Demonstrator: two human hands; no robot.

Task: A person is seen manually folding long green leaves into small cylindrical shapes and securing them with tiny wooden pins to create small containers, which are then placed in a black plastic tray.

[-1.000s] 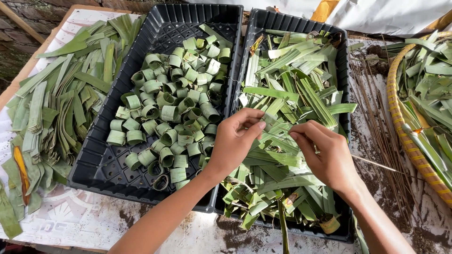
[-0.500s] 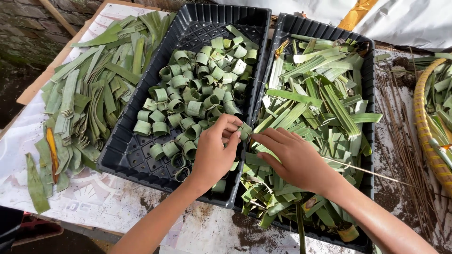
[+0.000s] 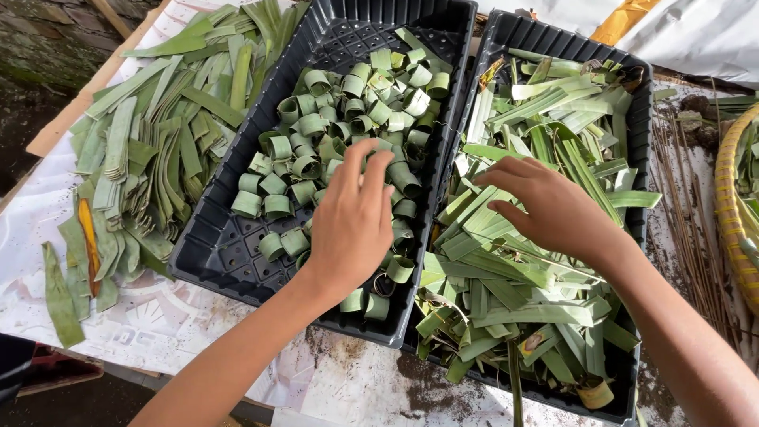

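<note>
The rolled leaf rings [image 3: 348,119] lay heaped in the left black tray [image 3: 213,253], directly under and ahead of the left hand [image 3: 356,217]. That hand hovered palm down over the near part of the heap, fingers spread and slightly curled; whether it held a ring could not be told. The right hand [image 3: 549,209] reached over the right black tray [image 3: 636,142], palm down, fingers loosely extended and touching the flat leaf strips [image 3: 506,292] piled there, with nothing clamped that showed. The two hands were apart, one over each tray. Left of the trays, more long green leaves [image 3: 150,150] lay spread on the paper-covered surface [image 3: 174,324]. A yellow woven basket [image 3: 735,221] stood at the right edge, thin sticks [image 3: 688,205] beside it.
</note>
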